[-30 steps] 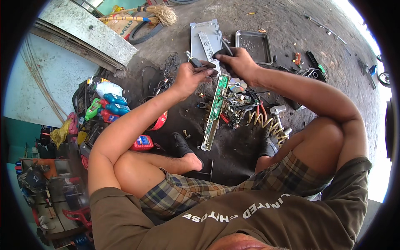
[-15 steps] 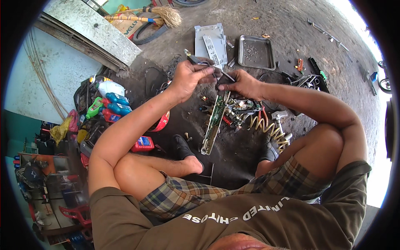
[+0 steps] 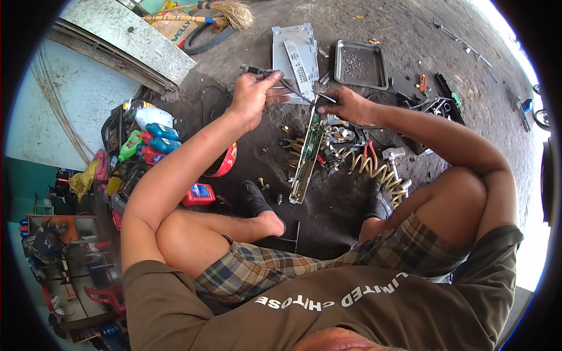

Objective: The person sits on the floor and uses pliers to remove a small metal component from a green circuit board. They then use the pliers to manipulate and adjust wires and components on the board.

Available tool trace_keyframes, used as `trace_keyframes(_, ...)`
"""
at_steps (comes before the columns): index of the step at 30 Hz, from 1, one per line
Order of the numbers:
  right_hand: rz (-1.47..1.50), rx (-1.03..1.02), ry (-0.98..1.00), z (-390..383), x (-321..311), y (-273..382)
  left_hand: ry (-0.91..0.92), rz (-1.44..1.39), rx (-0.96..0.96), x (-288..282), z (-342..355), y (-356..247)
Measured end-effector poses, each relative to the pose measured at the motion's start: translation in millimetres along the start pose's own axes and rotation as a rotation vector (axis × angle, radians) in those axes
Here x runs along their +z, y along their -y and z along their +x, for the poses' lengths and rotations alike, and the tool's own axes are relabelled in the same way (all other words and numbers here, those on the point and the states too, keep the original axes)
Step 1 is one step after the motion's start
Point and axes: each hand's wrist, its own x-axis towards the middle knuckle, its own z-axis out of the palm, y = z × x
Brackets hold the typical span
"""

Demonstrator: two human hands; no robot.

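My left hand (image 3: 254,99) pinches a black cable (image 3: 295,91) between thumb and fingers, with its dark plug end (image 3: 252,69) sticking out past the hand. The cable runs across to my right hand (image 3: 346,107), whose fingers are closed around a thin pale rod-like piece (image 3: 325,97); its exact kind is unclear. Just below the hands extends a long narrow metal frame with a green circuit board (image 3: 308,151). Its upper end meets the cable near my right fingertips. Whether my right hand also grips the frame cannot be made out.
A grey metal panel (image 3: 280,58) and a metal tray (image 3: 386,70) with small screws lie beyond my hands. To the right are a coiled air hose (image 3: 374,171), red-handled pliers (image 3: 371,153) and loose parts. Bottles (image 3: 164,130) stand at left, with a red container (image 3: 199,194) nearer.
My left hand has moved up and left, drawing the cable out longer between the hands. My right hand has moved slightly up and right. The circuit-board frame has shifted away from me.
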Motion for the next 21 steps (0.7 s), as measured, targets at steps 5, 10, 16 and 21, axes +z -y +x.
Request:
trace_keyframes(5, -0.169, 0.07, 0.008, 1, 4, -12, -0.108, 0.0, -0.022, -10, 10, 10)
trace_keyframes(10, -0.367, 0.081, -0.005, 3, 9, -29, 0.019, -0.075, -0.031, -16, 13, 25)
trace_keyframes(16, -0.549, 0.207, -0.065, -33, -29, -99, 0.046, 0.032, -0.037, -14, 10, 34)
trace_keyframes(21, -0.427, 0.462, 0.001, -97, -92, -125, 0.044, 0.158, 0.036, -26, 8, 44)
